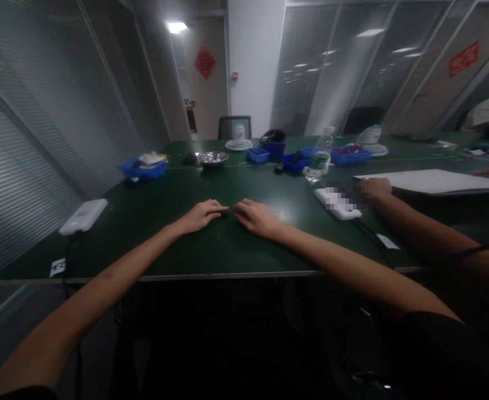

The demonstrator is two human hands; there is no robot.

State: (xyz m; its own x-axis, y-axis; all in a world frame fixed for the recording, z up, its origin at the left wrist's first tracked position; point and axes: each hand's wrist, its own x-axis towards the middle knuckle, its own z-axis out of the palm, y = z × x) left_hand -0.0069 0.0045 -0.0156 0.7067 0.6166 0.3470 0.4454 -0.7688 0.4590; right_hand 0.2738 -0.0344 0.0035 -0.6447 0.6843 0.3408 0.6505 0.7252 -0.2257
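Observation:
Over the dark green tabletop (pixel 177 191), my two hands almost meet at the fingertips. My left hand (pixel 202 215) is closed in a pinch on a small dark object (pixel 225 214), too small and dim to name. Just to its right, my right hand (pixel 256 216) rests low over the table, fingers curled and pressed together. Whatever its fingertips hold, if anything, is hidden. Tiny pale specks (pixel 218 237) lie on the table below the hands.
White power bank-like boxes with cables lie left (pixel 84 216) and right (pixel 336 203). Behind are a metal bowl (pixel 212 159), blue trays (pixel 143 168), a plastic bottle (pixel 319 158) and small fans (pixel 238 139). Another person's hand (pixel 375 188) touches a white-topped board (pixel 439 181) at right.

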